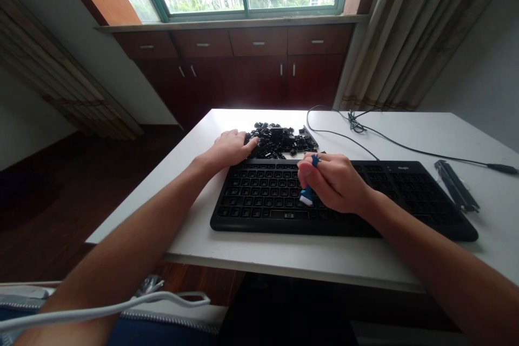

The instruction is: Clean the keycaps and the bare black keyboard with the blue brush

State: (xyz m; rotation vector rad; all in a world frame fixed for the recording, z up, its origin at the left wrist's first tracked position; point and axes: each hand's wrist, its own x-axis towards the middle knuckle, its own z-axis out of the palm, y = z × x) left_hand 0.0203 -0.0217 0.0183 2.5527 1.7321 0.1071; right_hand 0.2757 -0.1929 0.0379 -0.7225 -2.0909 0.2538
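A black keyboard with its keycaps off lies on the white table, its key sockets bare. Above its middle, my right hand is closed around a small blue brush. The brush's white bristle end points down toward the sockets. At the keyboard's back left corner rests my left hand, fingers stretched and thumb apart, beside a heap of loose black keycaps. Its fingertips reach the heap's left side; whether they touch any keycaps I cannot tell.
A black cable runs from behind the keyboard across the table. Right of the keyboard lies a long dark strip. A white cord crosses in front of my left forearm. Brown cabinets stand under the window.
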